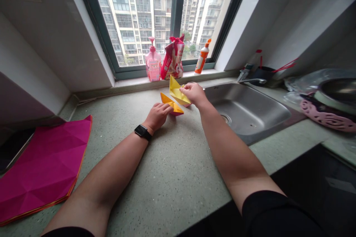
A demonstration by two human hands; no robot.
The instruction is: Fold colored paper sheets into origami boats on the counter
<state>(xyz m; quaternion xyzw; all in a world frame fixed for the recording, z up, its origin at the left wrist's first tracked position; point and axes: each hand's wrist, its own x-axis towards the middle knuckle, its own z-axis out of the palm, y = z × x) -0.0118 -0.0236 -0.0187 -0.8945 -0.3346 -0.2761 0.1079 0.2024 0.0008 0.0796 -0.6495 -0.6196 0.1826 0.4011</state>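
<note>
Two folded paper boats sit side by side on the speckled countertop, near the window. My left hand, with a black watch on its wrist, has its fingers closed on the near side of the orange paper boat. My right hand pinches the yellow paper boat just behind and to the right of the orange one. The thumb sides of both hands are partly hidden by the fingers and the paper.
Magenta paper sheets with crease lines lie at the left. A steel sink is set in at the right, with a pan beyond it. A pink pump bottle, a red bag and an orange bottle line the windowsill.
</note>
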